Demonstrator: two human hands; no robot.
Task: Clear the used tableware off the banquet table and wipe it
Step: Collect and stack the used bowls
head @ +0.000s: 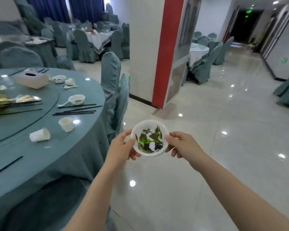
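A white bowl with green leafy leftovers hangs over the floor, right of the banquet table. My left hand grips its left rim, thumb on top. My right hand holds the right rim the same way. On the table's teal cloth lie black chopsticks, a small white bowl with a spoon, an upright paper cup and a tipped-over paper cup. Another small bowl stands further back.
A tissue box and food scraps sit on the glass turntable. Covered chairs stand at the table's right edge and one just below me. A white and red pillar rises ahead. Glossy tiled floor stretches right.
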